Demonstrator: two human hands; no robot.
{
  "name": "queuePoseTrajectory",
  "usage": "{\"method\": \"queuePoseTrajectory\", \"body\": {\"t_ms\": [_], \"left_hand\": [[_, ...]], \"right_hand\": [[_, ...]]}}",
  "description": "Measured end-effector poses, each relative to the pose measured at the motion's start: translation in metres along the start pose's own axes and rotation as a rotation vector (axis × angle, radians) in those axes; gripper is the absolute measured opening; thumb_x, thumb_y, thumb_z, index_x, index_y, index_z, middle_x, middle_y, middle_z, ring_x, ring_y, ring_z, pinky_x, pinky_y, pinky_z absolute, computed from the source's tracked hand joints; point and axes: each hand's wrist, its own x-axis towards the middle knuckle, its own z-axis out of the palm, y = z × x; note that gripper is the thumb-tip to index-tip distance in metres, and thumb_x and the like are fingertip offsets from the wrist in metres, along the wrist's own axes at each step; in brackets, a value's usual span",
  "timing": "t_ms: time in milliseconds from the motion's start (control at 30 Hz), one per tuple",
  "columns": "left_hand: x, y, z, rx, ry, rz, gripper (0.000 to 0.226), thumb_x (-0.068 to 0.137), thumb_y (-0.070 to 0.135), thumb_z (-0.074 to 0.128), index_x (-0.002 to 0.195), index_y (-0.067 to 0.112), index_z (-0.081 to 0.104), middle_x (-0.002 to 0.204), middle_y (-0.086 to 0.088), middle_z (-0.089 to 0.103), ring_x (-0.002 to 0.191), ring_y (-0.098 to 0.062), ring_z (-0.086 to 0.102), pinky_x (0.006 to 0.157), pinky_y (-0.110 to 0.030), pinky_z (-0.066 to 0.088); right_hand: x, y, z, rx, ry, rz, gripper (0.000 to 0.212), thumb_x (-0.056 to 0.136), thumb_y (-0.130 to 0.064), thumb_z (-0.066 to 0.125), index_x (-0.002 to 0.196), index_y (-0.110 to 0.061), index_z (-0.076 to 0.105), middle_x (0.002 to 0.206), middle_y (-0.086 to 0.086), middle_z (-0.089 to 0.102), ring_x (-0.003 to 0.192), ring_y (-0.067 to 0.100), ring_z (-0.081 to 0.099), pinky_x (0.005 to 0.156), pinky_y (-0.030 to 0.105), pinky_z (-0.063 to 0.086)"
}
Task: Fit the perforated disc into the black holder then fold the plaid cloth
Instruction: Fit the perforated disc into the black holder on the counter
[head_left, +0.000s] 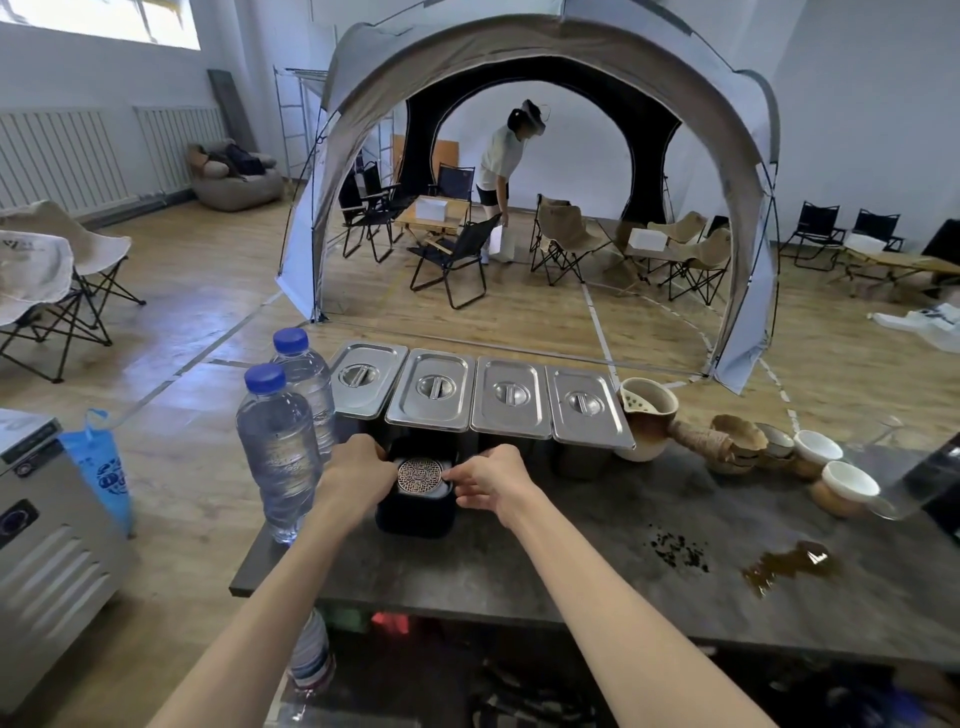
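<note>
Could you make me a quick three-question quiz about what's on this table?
1. True or false: the patterned disc lies flat in the black holder.
2. How many steel lids sit in the row behind? A) three B) four C) six
3. Which hand touches the disc's right edge?

Key: 1. False: it sits tilted, both hands on it. 2. B. 3. The right hand; the left hand is at the left edge.
</note>
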Motion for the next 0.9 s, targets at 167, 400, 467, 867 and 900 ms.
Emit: {"method": "queuePoseTrajectory", "body": {"t_ms": [167, 400, 467, 867, 900], "left_hand": [[-0.005, 0.001, 0.003, 0.007, 0.009, 0.002, 0.023, 0.082, 0.012, 0.057, 0.097, 0.0, 0.069, 0.103, -0.025, 0.066, 0.1, -0.042, 0.061, 0.077, -0.037, 0.045], [0.001, -0.002, 0.006, -0.033, -0.017, -0.036, 0.026, 0.081, 0.019, 0.058, 0.096, 0.0, 0.068, 0.101, -0.024, 0.066, 0.097, -0.042, 0.06, 0.073, -0.035, 0.043], [0.004, -0.003, 0.005, -0.051, -0.031, -0.056, 0.028, 0.08, 0.024, 0.061, 0.094, 0.001, 0.069, 0.101, -0.022, 0.068, 0.096, -0.04, 0.061, 0.073, -0.036, 0.044], [0.009, -0.001, 0.01, -0.042, -0.027, -0.102, 0.033, 0.081, 0.02, 0.063, 0.107, 0.001, 0.065, 0.111, -0.023, 0.066, 0.104, -0.04, 0.061, 0.076, -0.036, 0.043], [0.009, -0.001, 0.01, -0.032, -0.026, -0.099, 0.032, 0.081, 0.02, 0.063, 0.106, 0.001, 0.065, 0.11, -0.023, 0.066, 0.104, -0.04, 0.061, 0.076, -0.036, 0.043]], "right_hand": [[-0.001, -0.001, 0.002, 0.021, 0.01, 0.035, 0.025, 0.068, 0.004, 0.078, 0.073, -0.003, 0.054, 0.069, 0.011, 0.059, 0.051, 0.014, 0.055, 0.046, 0.027, 0.051], [-0.005, 0.001, -0.002, 0.135, -0.058, 0.115, 0.021, 0.07, 0.01, 0.069, 0.073, -0.001, 0.052, 0.066, 0.009, 0.056, 0.053, 0.015, 0.051, 0.051, 0.026, 0.049], [-0.004, 0.001, -0.002, 0.138, -0.059, 0.118, 0.021, 0.07, 0.011, 0.069, 0.073, -0.002, 0.052, 0.065, 0.009, 0.056, 0.053, 0.015, 0.051, 0.05, 0.025, 0.049], [-0.002, -0.001, 0.0, 0.084, -0.046, 0.093, 0.021, 0.066, 0.009, 0.071, 0.079, 0.0, 0.056, 0.061, 0.008, 0.057, 0.049, 0.015, 0.053, 0.046, 0.026, 0.048], [-0.003, -0.002, 0.0, 0.071, -0.056, 0.091, 0.022, 0.067, 0.008, 0.071, 0.081, 0.0, 0.057, 0.062, 0.008, 0.057, 0.05, 0.015, 0.053, 0.046, 0.026, 0.049]]}}
